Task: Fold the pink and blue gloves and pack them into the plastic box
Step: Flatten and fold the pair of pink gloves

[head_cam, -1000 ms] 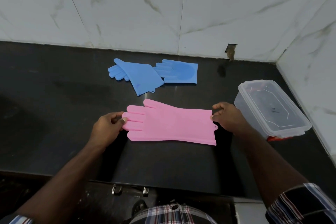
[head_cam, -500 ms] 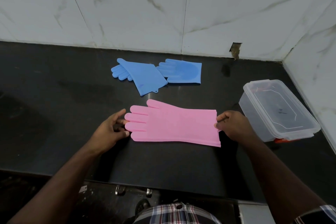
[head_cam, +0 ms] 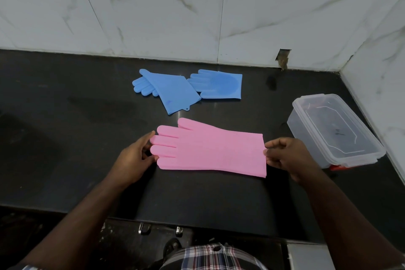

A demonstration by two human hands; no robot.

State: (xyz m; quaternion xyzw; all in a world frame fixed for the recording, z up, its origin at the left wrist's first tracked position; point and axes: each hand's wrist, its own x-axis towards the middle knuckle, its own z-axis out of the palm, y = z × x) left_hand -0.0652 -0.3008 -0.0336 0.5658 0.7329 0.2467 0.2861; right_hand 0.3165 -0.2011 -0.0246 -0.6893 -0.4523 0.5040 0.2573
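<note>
The pink glove lies flat on the black counter, its fingers pointing away from the plastic box. The left hand is at the glove's fingertips, its thumb and fingers loosely curled around them. The right hand pinches the cuff edge, on the side near the box. Two blue gloves lie behind the pink glove, closer to the white tiled wall. The box has its clear lid on.
</note>
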